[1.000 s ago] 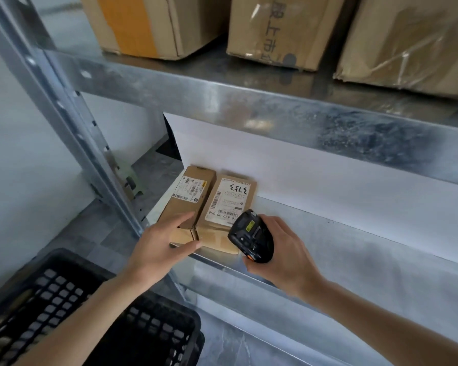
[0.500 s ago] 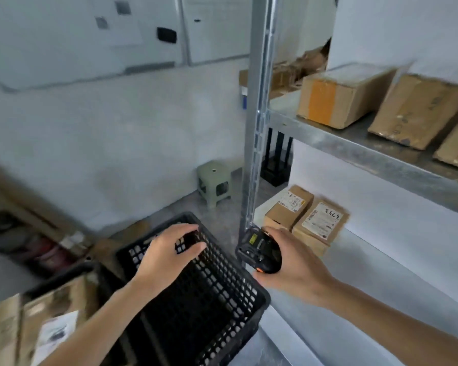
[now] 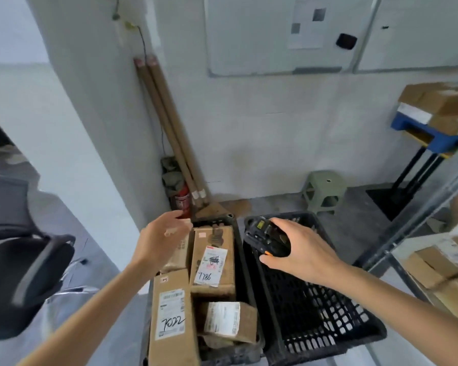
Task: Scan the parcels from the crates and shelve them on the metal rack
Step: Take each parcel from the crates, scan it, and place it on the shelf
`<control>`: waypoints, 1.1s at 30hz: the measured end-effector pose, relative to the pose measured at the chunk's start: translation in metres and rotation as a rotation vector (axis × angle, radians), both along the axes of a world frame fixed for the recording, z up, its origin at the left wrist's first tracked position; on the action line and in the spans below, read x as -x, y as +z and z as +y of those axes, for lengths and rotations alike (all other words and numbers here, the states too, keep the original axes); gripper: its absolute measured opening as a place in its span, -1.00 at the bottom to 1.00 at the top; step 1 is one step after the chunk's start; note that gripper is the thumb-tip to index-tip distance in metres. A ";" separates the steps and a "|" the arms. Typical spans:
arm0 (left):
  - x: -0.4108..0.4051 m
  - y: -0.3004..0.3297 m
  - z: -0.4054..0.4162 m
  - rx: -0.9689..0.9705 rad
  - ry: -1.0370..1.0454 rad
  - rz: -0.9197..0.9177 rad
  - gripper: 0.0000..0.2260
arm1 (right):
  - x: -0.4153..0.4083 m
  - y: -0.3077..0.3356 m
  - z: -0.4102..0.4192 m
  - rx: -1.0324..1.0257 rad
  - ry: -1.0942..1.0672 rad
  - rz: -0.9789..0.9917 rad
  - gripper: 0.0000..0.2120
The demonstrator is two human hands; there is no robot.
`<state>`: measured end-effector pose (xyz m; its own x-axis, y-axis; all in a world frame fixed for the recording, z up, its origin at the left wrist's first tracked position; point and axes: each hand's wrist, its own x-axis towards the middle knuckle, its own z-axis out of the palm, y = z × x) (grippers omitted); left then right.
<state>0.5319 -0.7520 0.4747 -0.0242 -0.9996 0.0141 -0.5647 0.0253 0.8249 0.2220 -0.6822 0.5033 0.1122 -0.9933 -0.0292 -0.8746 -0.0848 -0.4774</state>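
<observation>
Cardboard parcels are lying packed in the left black plastic crate point(image 3: 239, 262) at the lower centre of the frame: a long parcel marked 7022 point(image 3: 173, 317) at its left side, a parcel marked 7786 point(image 3: 212, 260) above it toward the middle, and a small labelled box point(image 3: 229, 320) to the lower right of that. The left hand point(image 3: 160, 240) is hovering over the crate's upper left corner, fingers loosely spread and holding nothing. The right hand point(image 3: 300, 253) is gripping a black handheld scanner point(image 3: 266, 237) above the right black crate point(image 3: 325, 313), which is sitting just beside the first. The metal rack point(image 3: 397, 244) is showing at the right edge with parcels on its shelf point(image 3: 434, 262). A green stool point(image 3: 324, 191) is standing near the wall, cardboard tubes point(image 3: 169, 128) are leaning in the corner, and a dark chair point(image 3: 19, 273) is sitting at the left.
</observation>
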 end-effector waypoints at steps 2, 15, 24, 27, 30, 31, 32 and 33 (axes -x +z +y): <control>-0.026 -0.016 0.003 -0.021 0.019 -0.015 -0.71 | -0.023 -0.013 -0.012 -0.021 0.021 0.009 -0.20; -0.052 -0.141 -0.005 -0.213 -0.003 0.033 -0.57 | -0.060 -0.131 -0.052 -0.169 -0.004 0.032 -0.32; -0.015 -0.216 -0.039 -0.316 -0.011 0.005 -0.49 | -0.055 -0.216 -0.093 -0.253 -0.018 -0.021 -0.31; -0.008 -0.233 -0.045 -0.366 0.005 0.023 -0.44 | -0.055 -0.232 -0.101 -0.270 -0.012 -0.030 -0.31; 0.000 -0.242 -0.047 -0.405 0.006 0.047 -0.49 | -0.055 -0.242 -0.108 -0.307 -0.014 -0.078 -0.28; 0.001 -0.244 -0.048 -0.409 -0.004 0.050 -0.52 | -0.055 -0.245 -0.109 -0.315 -0.016 -0.106 -0.27; 0.002 -0.246 -0.049 -0.409 -0.014 0.054 -0.57 | -0.055 -0.247 -0.110 -0.322 -0.024 -0.135 -0.26; 0.003 -0.248 -0.050 -0.413 -0.013 0.063 -0.59 | -0.055 -0.248 -0.111 -0.325 -0.035 -0.162 -0.26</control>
